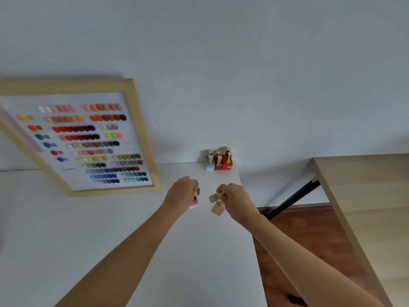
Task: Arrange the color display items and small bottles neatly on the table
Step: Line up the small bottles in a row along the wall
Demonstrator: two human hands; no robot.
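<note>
A wooden-framed colour chart [79, 138] with rows of nail-colour swatches leans on the wall at the back left of the white table [110, 229]. Several small gold-capped bottles [219, 160] in blue, dark red and orange-red stand grouped at the table's back right corner. My left hand [180, 193] is closed around red and pinkish small bottles [195, 199], held above the table. My right hand [234, 200] grips two beige small bottles [217, 203] by their gold caps, so they hang tilted. The two hands are close together, a little in front of the bottle group.
The white table's right edge runs from about [240, 180] down to the bottom of the view. Beyond it lies reddish wooden floor [298, 240]. A light wooden table [365, 196] with a black leg [292, 199] stands to the right.
</note>
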